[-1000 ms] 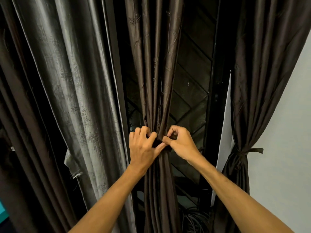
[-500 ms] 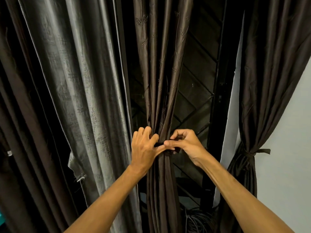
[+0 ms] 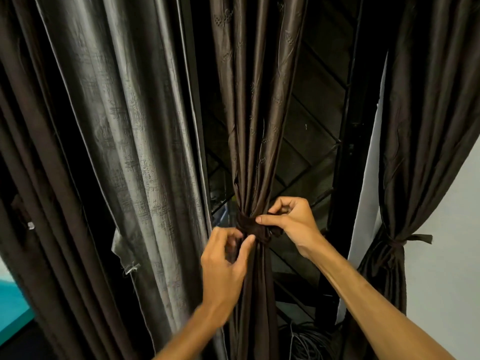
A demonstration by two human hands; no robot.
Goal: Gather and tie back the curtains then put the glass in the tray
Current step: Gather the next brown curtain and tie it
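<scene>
**Knot on the middle curtain: right hand on it, left hand just below**

Nearest the camera, the left hand (image 3: 223,266) was motion-blurred. It sat low and to the left of the knot, with its fingers curled toward the thumb. Whether it pinched a tail of the band or nothing could not be told.

The right hand (image 3: 293,224) lay to the right and slightly higher, thumb and forefinger pinching the tie band (image 3: 250,228) at the knot itself. The right hand was therefore the one on the work. The left was just beside it, thumb tip near the knot's lower edge.

The band ran crosswise around the middle curtain (image 3: 257,113). Its gathered folds hung vertically and were cinched to a narrow waist at hand level.

Judgement: the band looked wrapped and knotted but possibly not yet snug. Any tightening pull would go sideways along the band, across the curtain's long axis.

Behind the curtain was a dark window grille (image 3: 311,157). To the left, a grey curtain (image 3: 135,126) hung loose and untied. At far right, another dark curtain (image 3: 420,126) was already tied with its own band (image 3: 397,241), against a pale wall (image 3: 454,268).

Glass and tray: neither was in view
</scene>
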